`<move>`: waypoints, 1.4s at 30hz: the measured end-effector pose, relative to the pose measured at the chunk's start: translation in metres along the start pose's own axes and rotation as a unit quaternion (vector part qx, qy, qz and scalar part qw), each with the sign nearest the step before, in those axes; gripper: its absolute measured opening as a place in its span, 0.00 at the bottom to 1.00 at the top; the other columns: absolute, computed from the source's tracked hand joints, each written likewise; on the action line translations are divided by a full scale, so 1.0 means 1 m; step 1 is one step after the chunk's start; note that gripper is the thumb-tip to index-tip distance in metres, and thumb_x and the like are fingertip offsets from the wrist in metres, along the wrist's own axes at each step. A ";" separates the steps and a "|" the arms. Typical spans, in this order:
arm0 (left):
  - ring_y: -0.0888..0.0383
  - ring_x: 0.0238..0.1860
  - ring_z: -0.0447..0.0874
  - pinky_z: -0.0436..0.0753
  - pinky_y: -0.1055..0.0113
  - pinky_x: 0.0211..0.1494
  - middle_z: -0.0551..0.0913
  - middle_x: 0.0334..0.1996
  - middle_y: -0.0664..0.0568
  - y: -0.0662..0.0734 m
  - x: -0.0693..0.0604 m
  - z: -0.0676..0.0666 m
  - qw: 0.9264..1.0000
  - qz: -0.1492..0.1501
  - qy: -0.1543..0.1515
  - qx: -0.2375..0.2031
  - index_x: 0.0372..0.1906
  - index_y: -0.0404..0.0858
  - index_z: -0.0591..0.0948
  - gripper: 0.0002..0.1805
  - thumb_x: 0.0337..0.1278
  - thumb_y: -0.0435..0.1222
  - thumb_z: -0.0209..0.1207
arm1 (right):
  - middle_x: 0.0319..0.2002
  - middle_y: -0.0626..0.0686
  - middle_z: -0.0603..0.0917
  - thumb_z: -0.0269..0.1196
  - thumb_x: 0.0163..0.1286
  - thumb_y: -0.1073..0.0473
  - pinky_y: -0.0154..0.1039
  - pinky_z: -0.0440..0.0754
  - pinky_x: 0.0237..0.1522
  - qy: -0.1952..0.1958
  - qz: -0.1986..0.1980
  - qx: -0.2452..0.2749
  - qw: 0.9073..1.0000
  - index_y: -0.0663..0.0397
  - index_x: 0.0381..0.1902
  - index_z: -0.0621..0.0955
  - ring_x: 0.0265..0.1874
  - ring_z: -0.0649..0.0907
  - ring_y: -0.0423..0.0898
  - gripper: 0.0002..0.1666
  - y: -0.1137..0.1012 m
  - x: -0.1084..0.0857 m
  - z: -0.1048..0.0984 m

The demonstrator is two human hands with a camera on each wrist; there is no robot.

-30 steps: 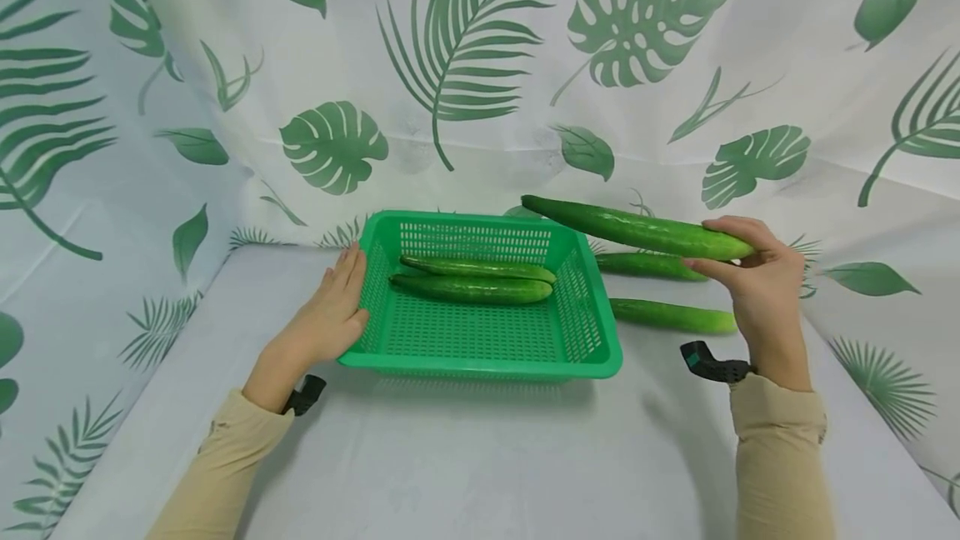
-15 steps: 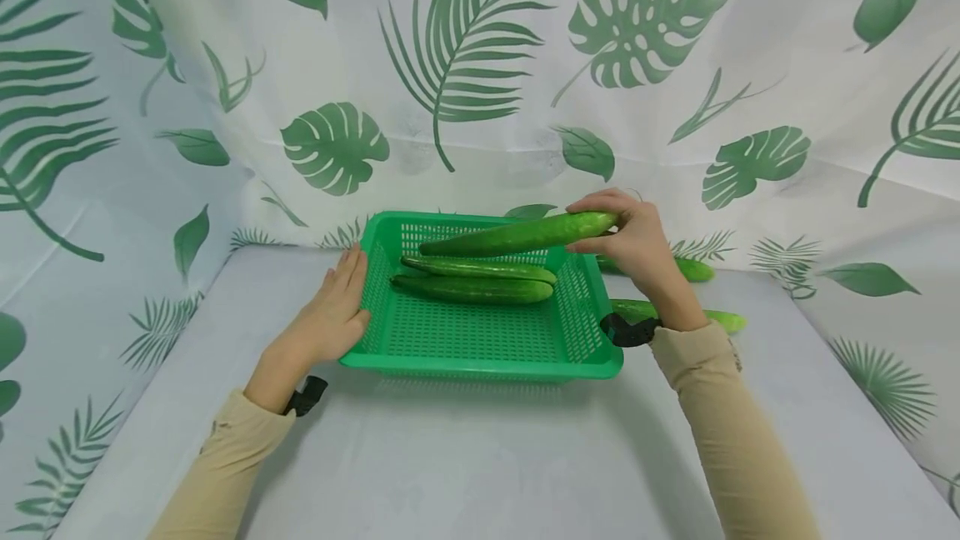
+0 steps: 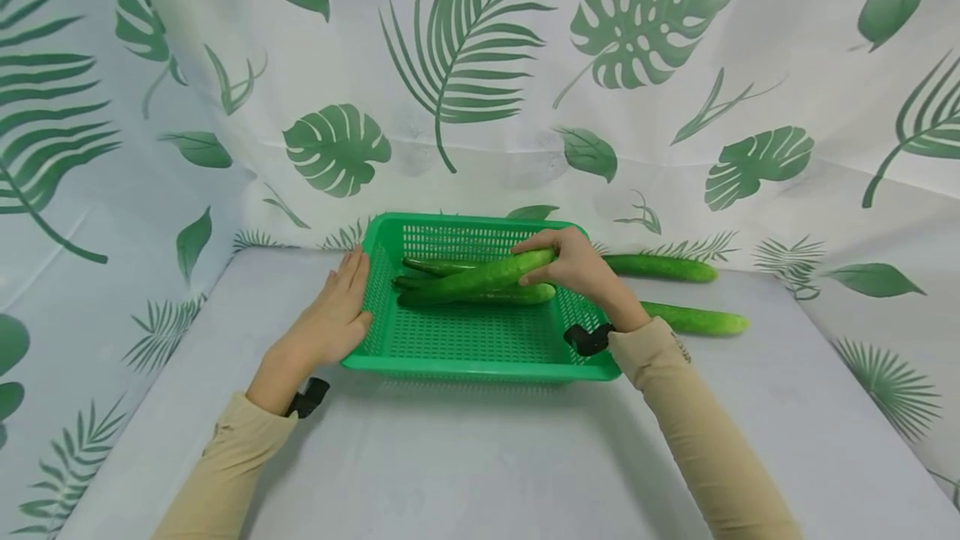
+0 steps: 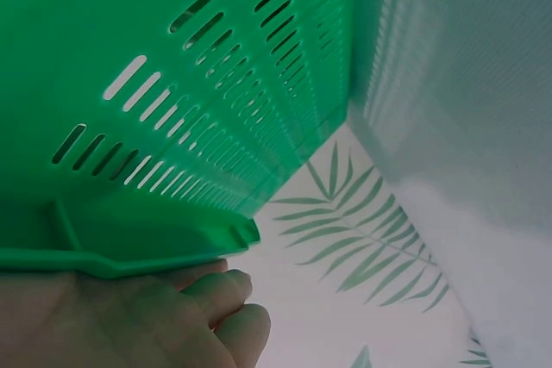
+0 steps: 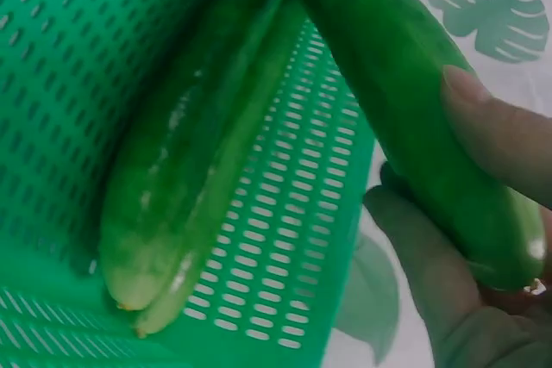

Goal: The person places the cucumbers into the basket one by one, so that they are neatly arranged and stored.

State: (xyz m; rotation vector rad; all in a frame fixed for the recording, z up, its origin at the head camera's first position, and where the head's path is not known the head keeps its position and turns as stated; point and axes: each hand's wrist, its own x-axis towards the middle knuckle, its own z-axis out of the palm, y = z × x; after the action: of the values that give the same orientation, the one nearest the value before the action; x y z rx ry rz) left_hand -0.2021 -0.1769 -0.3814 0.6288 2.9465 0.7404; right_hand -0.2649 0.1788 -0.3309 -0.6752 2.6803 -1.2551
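Note:
My right hand pinches one cucumber by its pale right end, holding it slanted over the basket. Its darker left end reaches down across two other cucumbers that lie side by side inside the green plastic basket. In the right wrist view, thumb and fingers press on opposite sides of the held cucumber. With fingers extended, my left hand rests against the basket's left rim. The left wrist view has that hand beneath the rim, beside the slotted wall.
Two more cucumbers, one farther back and one nearer, lie on the white table right of the basket. A leaf-printed white curtain rises behind the table and along its sides.
My right hand has carried the cucumber leftward from above the table's right side into the basket, lowering it onto the others there. My left hand has stayed at the rim.

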 end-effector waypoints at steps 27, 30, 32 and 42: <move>0.41 0.77 0.25 0.39 0.41 0.76 0.28 0.77 0.36 0.001 0.001 0.001 1.000 0.000 -0.001 0.006 0.76 0.24 0.35 0.41 0.66 0.31 0.41 | 0.58 0.69 0.75 0.70 0.61 0.65 0.45 0.86 0.40 -0.158 0.230 -0.135 0.951 0.65 0.54 0.82 0.38 0.86 0.58 0.23 0.018 0.007 0.010; 0.41 0.77 0.25 0.39 0.41 0.76 0.28 0.77 0.36 0.001 0.001 0.001 1.000 0.000 -0.001 0.005 0.76 0.24 0.35 0.41 0.66 0.31 0.41 | 0.56 0.68 0.77 0.70 0.61 0.65 0.45 0.86 0.39 -0.157 0.223 -0.141 0.952 0.65 0.53 0.82 0.37 0.85 0.56 0.22 0.016 0.005 0.009; 0.41 0.77 0.25 0.39 0.42 0.76 0.28 0.77 0.36 0.000 0.001 0.002 1.000 0.000 -0.002 0.006 0.76 0.24 0.35 0.41 0.66 0.31 0.41 | 0.55 0.68 0.78 0.71 0.61 0.64 0.46 0.85 0.39 -0.150 0.208 -0.142 0.956 0.65 0.54 0.82 0.37 0.85 0.56 0.22 0.014 0.002 0.005; 0.43 0.77 0.23 0.38 0.43 0.76 0.26 0.77 0.38 -0.002 0.001 0.002 1.000 -0.008 -0.008 0.008 0.76 0.26 0.34 0.42 0.66 0.32 0.42 | 0.52 0.68 0.82 0.68 0.65 0.59 0.53 0.81 0.50 -0.072 0.107 -0.105 0.986 0.64 0.57 0.81 0.51 0.81 0.62 0.24 -0.005 -0.023 -0.037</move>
State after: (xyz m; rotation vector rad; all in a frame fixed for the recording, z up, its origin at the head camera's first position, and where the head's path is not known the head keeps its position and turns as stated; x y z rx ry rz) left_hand -0.2038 -0.1767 -0.3837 0.6082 2.9412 0.7076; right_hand -0.2523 0.2120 -0.3051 -0.4621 2.7001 -0.8477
